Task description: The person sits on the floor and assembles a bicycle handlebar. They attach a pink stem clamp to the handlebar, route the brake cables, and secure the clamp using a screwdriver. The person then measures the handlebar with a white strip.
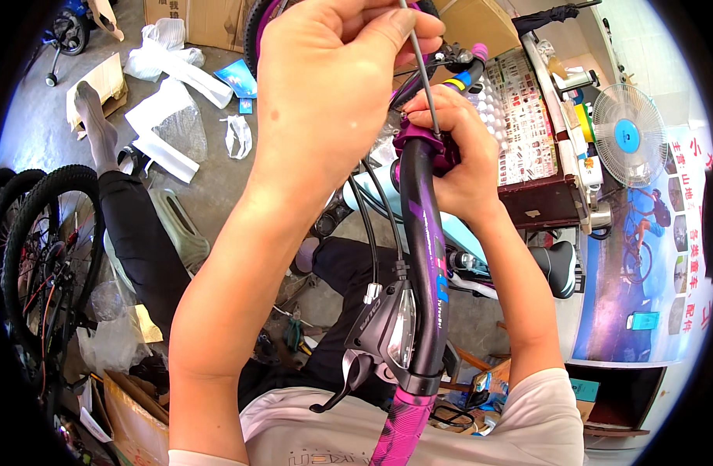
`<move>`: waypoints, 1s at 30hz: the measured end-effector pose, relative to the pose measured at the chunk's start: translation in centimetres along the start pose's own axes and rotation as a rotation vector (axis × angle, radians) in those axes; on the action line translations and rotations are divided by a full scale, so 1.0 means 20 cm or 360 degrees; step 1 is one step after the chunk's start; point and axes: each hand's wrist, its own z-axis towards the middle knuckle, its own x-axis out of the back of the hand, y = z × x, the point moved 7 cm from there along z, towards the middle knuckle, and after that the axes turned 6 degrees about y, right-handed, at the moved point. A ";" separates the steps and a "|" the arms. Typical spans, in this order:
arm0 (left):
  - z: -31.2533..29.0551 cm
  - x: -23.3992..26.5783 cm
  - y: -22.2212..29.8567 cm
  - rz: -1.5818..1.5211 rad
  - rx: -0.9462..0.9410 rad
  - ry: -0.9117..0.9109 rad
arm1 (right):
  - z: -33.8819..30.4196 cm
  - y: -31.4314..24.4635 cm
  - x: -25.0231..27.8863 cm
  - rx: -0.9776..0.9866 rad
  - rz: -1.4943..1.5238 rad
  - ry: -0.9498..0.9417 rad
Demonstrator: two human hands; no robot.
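My left hand (333, 78) is raised, thumb and fingers pinching a thin metal hex key (424, 70). The key points down, its lower end at the purple stem clamp (420, 143) of a bicycle. My right hand (467, 159) wraps the far side of that clamp, fingertips close to the key's end; its palm side is hidden. From the clamp a black handlebar (423, 225) runs toward me, ending in a pink patterned grip (403, 427). Mounted on it are a shifter (381, 330) and a brake lever (347, 382). Black cables (369, 225) hang beside the bar.
Bicycle wheels (53, 248) stand at the left, near a leg in black trousers (142, 241). White packing foam (166, 155) and plastic litter the floor. A cabinet (547, 198) and a fan (628, 134) stand at the right. Cardboard boxes (135, 419) lie lower left.
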 end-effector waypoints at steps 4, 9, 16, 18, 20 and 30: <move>0.02 -0.02 -0.05 0.0014 -0.0117 -0.0105 | 0.02 -0.02 0.01 -0.0003 0.0035 0.0005; -0.03 -0.03 0.00 0.0182 -0.0137 -0.0068 | 0.01 0.00 0.00 0.0015 0.0011 0.0010; -0.02 -0.03 0.02 0.0354 -0.0287 0.0017 | 0.01 0.00 0.01 -0.0015 -0.0004 0.0036; -0.01 0.01 -0.02 0.0398 -0.0295 0.0023 | 0.00 0.00 0.01 -0.0036 -0.0012 0.0024; 0.01 0.02 -0.03 0.0412 -0.0295 0.0047 | 0.01 0.00 0.01 -0.0037 -0.0019 0.0026; 0.01 0.01 0.00 0.0386 -0.0399 -0.0096 | 0.01 -0.01 0.01 -0.0047 0.0014 0.0042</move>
